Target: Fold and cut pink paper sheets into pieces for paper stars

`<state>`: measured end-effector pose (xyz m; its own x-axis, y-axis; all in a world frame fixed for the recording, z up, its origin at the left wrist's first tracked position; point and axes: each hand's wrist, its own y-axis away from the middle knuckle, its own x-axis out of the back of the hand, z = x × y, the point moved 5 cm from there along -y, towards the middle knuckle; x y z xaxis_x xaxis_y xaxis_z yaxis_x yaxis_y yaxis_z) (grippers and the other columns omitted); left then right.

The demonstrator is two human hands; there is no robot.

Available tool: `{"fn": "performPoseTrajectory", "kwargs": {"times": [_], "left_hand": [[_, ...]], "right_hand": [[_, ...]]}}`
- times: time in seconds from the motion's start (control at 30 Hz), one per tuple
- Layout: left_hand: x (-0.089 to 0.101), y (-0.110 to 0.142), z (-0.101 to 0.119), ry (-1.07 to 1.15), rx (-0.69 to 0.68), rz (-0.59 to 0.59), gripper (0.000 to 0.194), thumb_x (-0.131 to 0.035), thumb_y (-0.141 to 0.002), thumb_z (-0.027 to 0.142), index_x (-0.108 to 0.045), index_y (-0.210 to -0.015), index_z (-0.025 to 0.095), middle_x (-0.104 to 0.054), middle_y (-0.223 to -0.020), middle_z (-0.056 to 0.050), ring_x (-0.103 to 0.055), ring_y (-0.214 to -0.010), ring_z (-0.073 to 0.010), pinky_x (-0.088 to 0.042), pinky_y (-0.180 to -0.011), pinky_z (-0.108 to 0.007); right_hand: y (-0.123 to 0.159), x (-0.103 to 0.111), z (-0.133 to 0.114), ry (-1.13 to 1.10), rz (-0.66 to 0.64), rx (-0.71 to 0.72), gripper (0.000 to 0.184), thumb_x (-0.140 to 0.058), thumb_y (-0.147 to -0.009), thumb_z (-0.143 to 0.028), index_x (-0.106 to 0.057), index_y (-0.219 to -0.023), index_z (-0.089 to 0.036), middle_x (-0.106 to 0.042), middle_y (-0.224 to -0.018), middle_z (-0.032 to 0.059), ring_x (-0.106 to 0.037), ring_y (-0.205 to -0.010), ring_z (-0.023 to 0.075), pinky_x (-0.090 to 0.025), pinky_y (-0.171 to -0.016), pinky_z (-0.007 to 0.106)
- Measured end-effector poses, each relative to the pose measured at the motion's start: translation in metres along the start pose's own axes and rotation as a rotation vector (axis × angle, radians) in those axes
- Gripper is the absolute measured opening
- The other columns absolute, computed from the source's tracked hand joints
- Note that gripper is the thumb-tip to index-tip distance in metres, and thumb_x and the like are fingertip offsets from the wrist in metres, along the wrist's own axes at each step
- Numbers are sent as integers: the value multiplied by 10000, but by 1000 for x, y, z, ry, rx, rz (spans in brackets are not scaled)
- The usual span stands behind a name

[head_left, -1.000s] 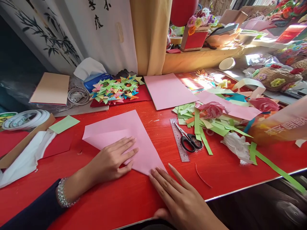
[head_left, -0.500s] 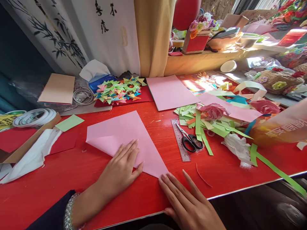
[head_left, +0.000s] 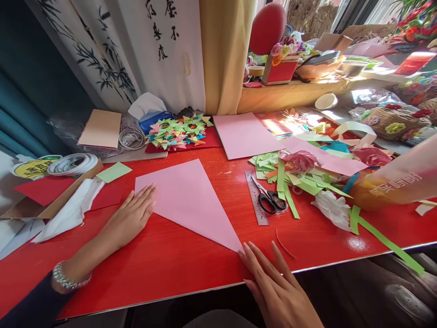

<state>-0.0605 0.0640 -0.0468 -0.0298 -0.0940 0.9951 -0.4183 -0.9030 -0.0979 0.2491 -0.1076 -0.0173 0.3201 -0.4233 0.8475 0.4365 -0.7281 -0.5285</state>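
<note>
A folded sheet of pink paper (head_left: 191, 200) lies on the red table (head_left: 164, 264), its narrow point toward me on the right. My left hand (head_left: 134, 214) rests flat over the sheet's left corner, fingers extended. At the pointed lower right corner, the fingertips of my right hand (head_left: 273, 282) touch the paper, with the fingers stretched out. Neither hand grips anything. Right of the sheet, black-handled scissors (head_left: 268, 200) lie on a clear ruler (head_left: 256, 200). A thin red thread (head_left: 284, 243) is just beyond my right hand.
Green paper strips (head_left: 287, 182) and pink paper flowers (head_left: 300, 160) are heaped at the right, beside a plastic bottle (head_left: 392, 182). A stack of pink paper (head_left: 247, 134) and folded paper stars (head_left: 179, 132) lie at the back. A cardboard box (head_left: 58, 198) with tape rolls stands left.
My left hand has slid left along the folded edge to the far left corner, where the lifted flap now lies flat. My right hand stays at the point. The view has shifted slightly.
</note>
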Motion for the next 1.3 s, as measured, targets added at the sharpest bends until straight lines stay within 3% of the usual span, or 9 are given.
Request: {"fn": "performPoseTrajectory", "kwargs": {"times": [0.17,0.37,0.47,0.6,0.83,0.97,1.07,1.2,1.3], "left_hand": [[-1,3,-3,4,-36,16,543,-217,-985,366,-128,-1499,214,-262,-1530,-77,-272,-1406,-230,-244,-1143,-503],[19,0,15,-113,-152,102,700,-346,-928,563,-259,-1474,133,-279,-1514,-133,-255,-1406,-307,-265,-1128,-538],[37,6,57,-185,-503,257,702,-492,-874,557,-424,-1397,95,-385,-1457,-183,-368,-1353,-317,-363,-1102,-452],[54,14,101,-230,-868,402,447,-463,-904,98,-483,-1348,135,-694,-1115,-118,-660,-1037,-204,-533,-920,-298],[62,0,105,-68,-757,291,550,-518,-904,426,-477,-1329,79,-631,-1225,-160,-611,-1128,-253,-541,-919,-346],[63,10,116,-177,-978,438,297,-456,-900,97,-591,-1164,92,-728,-993,-119,-692,-948,-221,-575,-815,-316],[106,-1,110,20,-772,502,254,-420,-919,108,-628,-1063,130,-744,-883,-60,-710,-758,-158,-586,-682,-231],[173,-25,75,744,-95,460,193,-557,-899,305,-669,-990,175,-743,-843,8,-686,-652,-117,-550,-508,-155],[181,-35,61,1283,212,328,243,-695,-802,332,-685,-953,142,-741,-816,5,-671,-642,-105,-562,-527,-160]], "right_hand": [[15,21,13,-66,70,-52,309,-428,-944,-109,-594,-1204,-100,-709,-1105,47,-665,-1031,133,-177,-1190,344],[25,30,39,-122,236,-306,339,-502,-910,-157,-563,-1244,-150,-727,-1023,46,-676,-1013,192,-549,-908,282],[11,24,35,-161,258,-251,304,-518,-888,-121,-602,-1177,-171,-698,-1111,65,-679,-999,196,-565,-881,301],[-13,28,27,-248,380,-198,356,-498,-862,-55,-600,-1178,-184,-731,-980,44,-692,-943,181,-573,-848,295],[-28,25,48,-296,355,-326,257,-476,-911,-134,-606,-1128,-185,-720,-1021,63,-687,-965,185,-580,-823,286],[-33,24,65,-457,255,-380,236,-482,-930,-196,-607,-1130,-202,-730,-998,43,-698,-940,173,-581,-810,258],[-52,28,82,-716,143,-412,255,-476,-947,-265,-600,-1164,-218,-724,-1046,44,-689,-975,176,-587,-792,256],[-98,39,93,-916,70,-374,367,-453,-948,-418,-574,-1241,-232,-625,-1263,62,-593,-1163,195,-508,-970,359],[-132,39,82,-1121,-25,-336,418,-458,-932,-464,-579,-1244,-215,-624,-1264,64,-588,-1166,193,-503,-974,371]]}}
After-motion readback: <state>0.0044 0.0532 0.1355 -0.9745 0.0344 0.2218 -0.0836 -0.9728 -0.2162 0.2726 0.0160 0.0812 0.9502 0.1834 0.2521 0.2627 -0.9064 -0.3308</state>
